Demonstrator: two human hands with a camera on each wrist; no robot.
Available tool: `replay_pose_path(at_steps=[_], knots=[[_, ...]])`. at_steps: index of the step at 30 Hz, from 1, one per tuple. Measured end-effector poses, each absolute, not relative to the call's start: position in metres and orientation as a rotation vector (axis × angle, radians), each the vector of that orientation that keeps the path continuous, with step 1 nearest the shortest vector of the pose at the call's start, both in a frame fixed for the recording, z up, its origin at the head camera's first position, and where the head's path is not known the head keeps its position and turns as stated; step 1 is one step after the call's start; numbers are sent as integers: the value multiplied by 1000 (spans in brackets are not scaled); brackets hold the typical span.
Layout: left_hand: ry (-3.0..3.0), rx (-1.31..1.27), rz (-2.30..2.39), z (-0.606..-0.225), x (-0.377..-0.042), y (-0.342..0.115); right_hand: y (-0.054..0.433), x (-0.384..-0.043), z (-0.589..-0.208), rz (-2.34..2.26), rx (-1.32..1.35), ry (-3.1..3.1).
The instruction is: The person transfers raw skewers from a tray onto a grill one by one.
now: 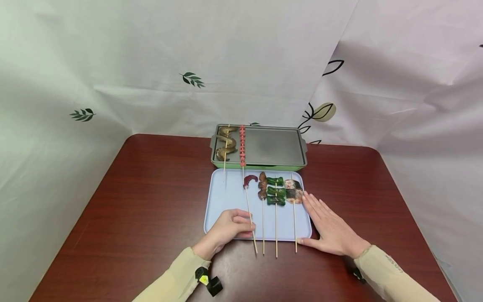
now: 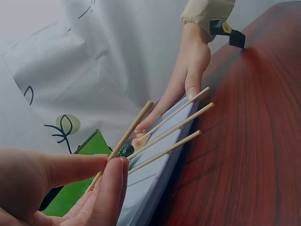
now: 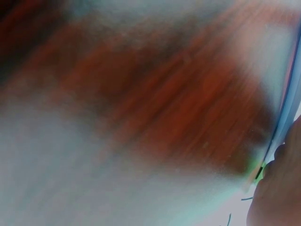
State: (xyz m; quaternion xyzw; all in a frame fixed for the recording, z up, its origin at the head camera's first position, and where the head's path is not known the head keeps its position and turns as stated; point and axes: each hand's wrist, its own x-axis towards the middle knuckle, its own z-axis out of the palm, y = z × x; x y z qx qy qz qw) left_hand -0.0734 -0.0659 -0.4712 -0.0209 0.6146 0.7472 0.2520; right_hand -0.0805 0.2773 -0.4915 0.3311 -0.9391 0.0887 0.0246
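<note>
My left hand (image 1: 228, 228) pinches the stick of a skewer with a dark red, curled tentacle-like piece (image 1: 250, 180) between thumb and fingers. In the left wrist view this skewer (image 2: 136, 123) is held tilted, apart from the other sticks. Beneath is a light blue tray (image 1: 219, 193), where a brown mushroom-like skewer (image 1: 262, 185), a green pepper skewer (image 1: 276, 192) and a fish-piece skewer (image 1: 293, 191) lie side by side. My right hand (image 1: 333, 228) rests with straight fingers along the tray's right edge, its thumb by the fish skewer's stick.
Behind the tray stands a grey grill pan (image 1: 275, 144) with a green base. On its left side lie a chicken-wing skewer (image 1: 227, 142) and a skewer of small red pieces (image 1: 242, 147), whose sticks reach over the tray. White cloth (image 1: 245, 63) hangs behind the dark red wooden table (image 1: 151, 197).
</note>
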Motion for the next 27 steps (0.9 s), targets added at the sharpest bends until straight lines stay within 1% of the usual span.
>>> replay_pose_path(at_steps=[9,27], knots=[[1708,-61,2039,-466,-69,-70,277,-81,-492,280,1027,-2911],[1716,21,2002,-461,-65,-73,277,-82,-491,273,1044,-2902]])
